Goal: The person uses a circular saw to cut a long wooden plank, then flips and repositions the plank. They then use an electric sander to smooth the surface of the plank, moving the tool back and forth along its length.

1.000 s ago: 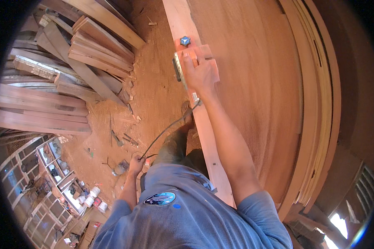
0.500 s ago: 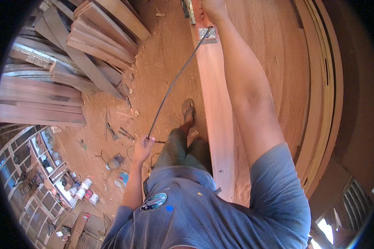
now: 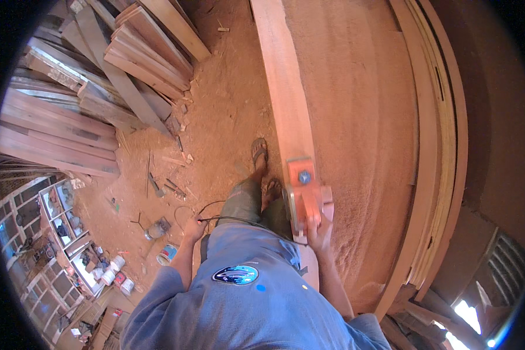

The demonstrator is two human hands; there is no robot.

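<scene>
An orange electric hand planer (image 3: 302, 189) with a dark knob rests on a long pale plank (image 3: 283, 76). My right hand (image 3: 319, 232) is closed round the planer's rear handle, close to my body. To the left, my left hand (image 3: 193, 226) pinches the planer's black power cord (image 3: 239, 220). From there the cord runs across my waist to the back of the planer. The plank lies lengthwise along the left edge of a broad, dust-covered wooden surface (image 3: 356, 116).
Stacked boards (image 3: 58, 131) and leaning planks (image 3: 149, 58) fill the far left. Loose tools and a paint tin (image 3: 167, 254) lie on the dusty floor left of me. White containers (image 3: 112, 269) stand by a window frame. Long boards (image 3: 434, 116) edge the right side.
My right hand has drawn the planer back along the plank from the far end to beside my waist. The cord, taut before, now hangs slack.
</scene>
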